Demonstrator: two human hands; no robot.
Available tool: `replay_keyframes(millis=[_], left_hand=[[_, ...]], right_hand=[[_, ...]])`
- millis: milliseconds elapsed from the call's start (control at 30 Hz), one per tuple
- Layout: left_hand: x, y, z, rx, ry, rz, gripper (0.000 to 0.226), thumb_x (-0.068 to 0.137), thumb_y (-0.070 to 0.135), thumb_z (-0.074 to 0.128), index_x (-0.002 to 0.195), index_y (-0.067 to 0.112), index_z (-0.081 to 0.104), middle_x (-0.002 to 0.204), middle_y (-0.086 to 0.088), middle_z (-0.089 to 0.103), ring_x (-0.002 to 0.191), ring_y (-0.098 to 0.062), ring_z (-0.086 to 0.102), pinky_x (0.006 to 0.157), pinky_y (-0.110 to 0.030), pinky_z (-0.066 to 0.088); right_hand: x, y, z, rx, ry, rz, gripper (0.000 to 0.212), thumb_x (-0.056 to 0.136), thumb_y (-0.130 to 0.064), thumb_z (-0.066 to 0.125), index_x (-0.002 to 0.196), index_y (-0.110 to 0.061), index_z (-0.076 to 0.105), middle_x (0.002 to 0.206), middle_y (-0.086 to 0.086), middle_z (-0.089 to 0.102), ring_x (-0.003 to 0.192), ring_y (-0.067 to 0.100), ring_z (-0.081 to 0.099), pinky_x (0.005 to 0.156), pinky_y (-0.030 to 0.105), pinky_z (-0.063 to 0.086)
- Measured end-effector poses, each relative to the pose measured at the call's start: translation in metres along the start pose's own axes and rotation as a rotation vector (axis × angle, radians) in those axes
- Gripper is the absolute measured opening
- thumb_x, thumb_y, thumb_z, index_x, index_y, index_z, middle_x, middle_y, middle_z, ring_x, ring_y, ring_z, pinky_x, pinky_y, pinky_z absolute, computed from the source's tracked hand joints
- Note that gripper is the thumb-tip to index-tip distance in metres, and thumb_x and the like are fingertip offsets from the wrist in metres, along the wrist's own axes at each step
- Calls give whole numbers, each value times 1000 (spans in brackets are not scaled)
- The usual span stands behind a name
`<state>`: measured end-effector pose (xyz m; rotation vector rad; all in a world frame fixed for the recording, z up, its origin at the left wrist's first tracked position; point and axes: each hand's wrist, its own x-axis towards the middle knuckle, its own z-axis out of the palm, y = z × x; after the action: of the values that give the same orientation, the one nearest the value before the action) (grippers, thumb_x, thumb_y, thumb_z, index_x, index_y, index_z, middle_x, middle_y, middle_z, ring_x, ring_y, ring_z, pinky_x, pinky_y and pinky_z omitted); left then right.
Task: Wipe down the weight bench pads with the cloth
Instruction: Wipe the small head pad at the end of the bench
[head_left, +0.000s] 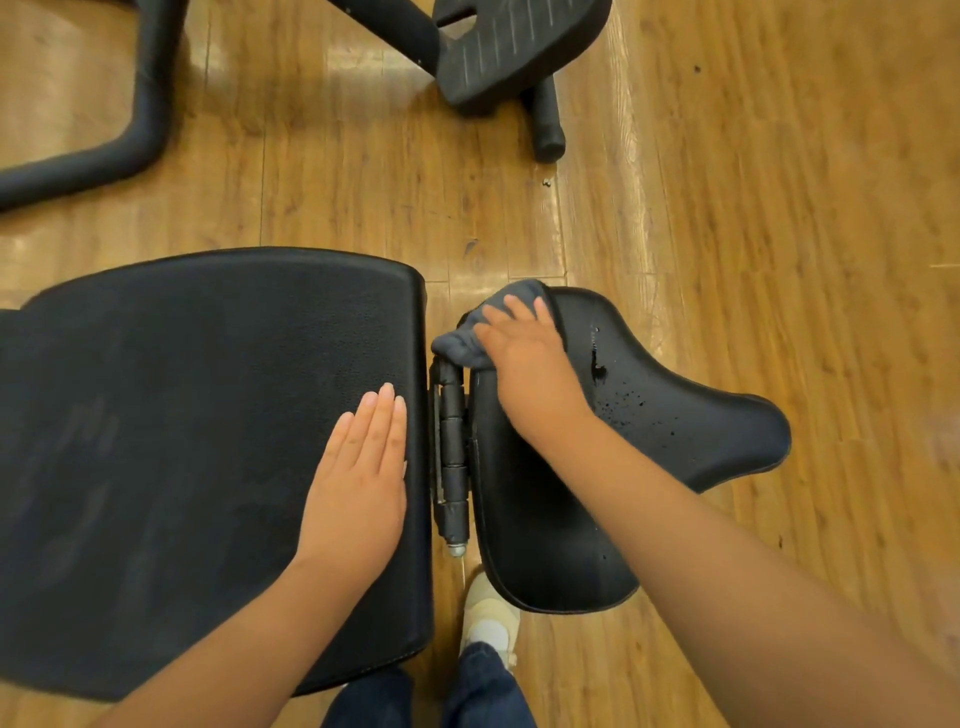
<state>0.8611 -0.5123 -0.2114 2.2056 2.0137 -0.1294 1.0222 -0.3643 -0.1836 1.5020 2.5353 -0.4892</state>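
The large black back pad (182, 415) of the bench fills the left half of the view. My left hand (358, 478) rests flat on its right edge, fingers straight and together. Right of a black hinge (451, 457) lies the smaller black seat pad (649, 415), with wet drops on its surface. My right hand (530, 358) presses a dark grey cloth (467, 343) onto the far left corner of the seat pad, fingers spread over it. Part of the cloth hangs over the hinge gap.
Wooden plank floor (753, 182) surrounds the bench. A black curved tube frame (140, 104) lies at the far left, and a black machine foot plate (509, 47) with a tube leg stands at the far centre. My shoe (488, 618) and jeans show below the hinge.
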Motion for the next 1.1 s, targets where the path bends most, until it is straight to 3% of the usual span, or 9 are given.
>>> replay_keyframes(millis=[167,233,433,600,700,833,967,1033,1100], left_hand=[[-1,0,0,-6,0,5,57,91,21,27,143,-2,24,151,-20,25,140,-29,21,114,-40,10],[-1,0,1,-2,-2,11,57,92,21,26,144,-2,21,152,-20,23,141,-29,20,115,-40,10],[0,1,-2,0,-29,9,56,91,21,24,142,-3,27,150,-21,28,138,-31,26,114,-39,8],[0,-1,-2,7,-30,11,56,91,21,25,142,-3,28,149,-21,29,138,-31,27,114,-39,7],[0,-1,-1,1,-22,9,56,92,22,24,142,-3,27,150,-21,27,139,-30,25,114,-40,8],[0,-1,0,-21,-23,-4,56,93,22,25,142,-2,26,150,-20,27,139,-29,23,115,-39,8],[0,2,-2,-38,-22,-10,55,92,22,24,142,-2,27,149,-20,28,139,-28,23,115,-39,8],[1,2,-2,-35,-20,-10,55,92,22,25,141,-2,28,149,-20,29,138,-29,25,114,-39,8],[1,2,-2,-27,-16,-10,55,91,22,25,141,-3,28,149,-21,29,138,-30,26,114,-39,9]], right_hand=[[-61,-28,32,-62,56,-109,49,58,-7,70,107,-2,67,117,17,63,119,39,51,105,55,29],[-95,-38,44,-88,25,-161,41,72,-19,49,106,-8,69,117,12,64,117,34,54,107,51,27],[-198,-33,90,-128,-32,-357,52,101,-10,17,109,-14,68,128,3,59,129,24,39,114,43,13],[-216,-13,90,-4,106,-364,37,103,-13,21,128,-13,49,138,4,49,139,23,25,114,38,21],[-193,1,68,144,236,-195,42,95,5,26,133,-7,40,140,9,47,136,24,29,114,38,18],[-130,30,49,129,235,67,76,61,21,67,131,-1,45,134,20,51,132,34,35,113,42,13],[-71,38,25,126,279,135,58,71,19,53,127,4,50,134,23,49,129,41,40,111,49,16],[-36,42,10,110,232,203,60,80,17,48,137,-1,40,145,18,37,138,35,26,116,39,8],[1,50,-1,165,202,246,50,84,12,44,132,-2,46,139,14,44,134,33,32,115,34,17]])
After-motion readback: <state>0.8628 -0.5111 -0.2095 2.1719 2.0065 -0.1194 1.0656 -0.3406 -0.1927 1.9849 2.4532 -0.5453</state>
